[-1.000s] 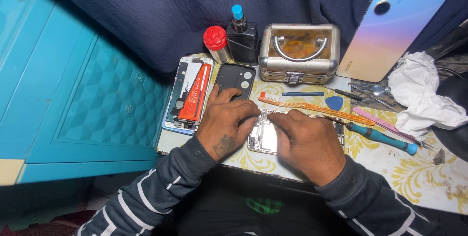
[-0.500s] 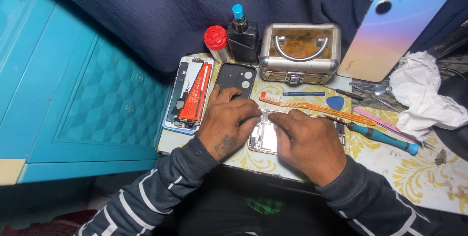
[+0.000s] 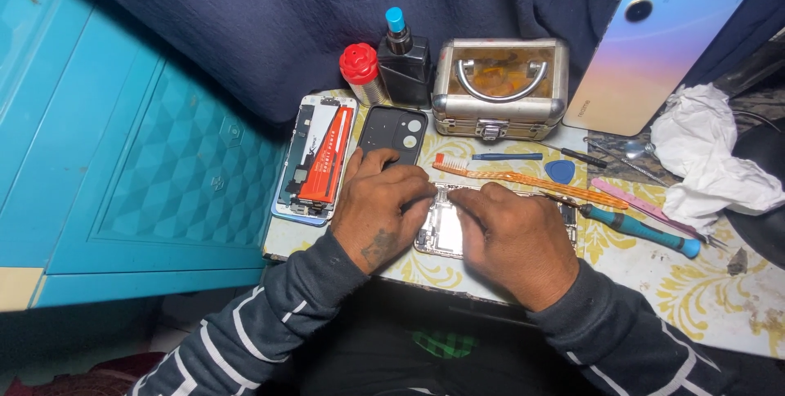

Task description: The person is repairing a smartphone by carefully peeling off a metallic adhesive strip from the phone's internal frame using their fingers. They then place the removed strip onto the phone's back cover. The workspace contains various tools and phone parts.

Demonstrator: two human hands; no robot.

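Observation:
An opened phone body (image 3: 441,231) with a shiny inside lies flat on the patterned table (image 3: 719,290). My left hand (image 3: 380,208) rests on its left end, fingers curled over the edge. My right hand (image 3: 513,237) covers its right part, fingertips pressing near the top edge. Whether either hand pinches a small part is hidden. A black phone back cover (image 3: 392,133) lies just beyond my left hand. An orange toothbrush (image 3: 523,179) lies just beyond my right hand.
Left of the cover lies another opened phone with a red glue tube (image 3: 323,159). At the back stand a red-capped bottle (image 3: 360,71), a black bottle (image 3: 404,61), a metal case (image 3: 500,89) and a large phone-shaped display board (image 3: 666,40). A teal screwdriver (image 3: 642,229), blue pick (image 3: 560,170), white cloth (image 3: 711,159).
Both hands stay on the opened phone; the fingers have shifted only slightly. Nothing else on the table has moved.

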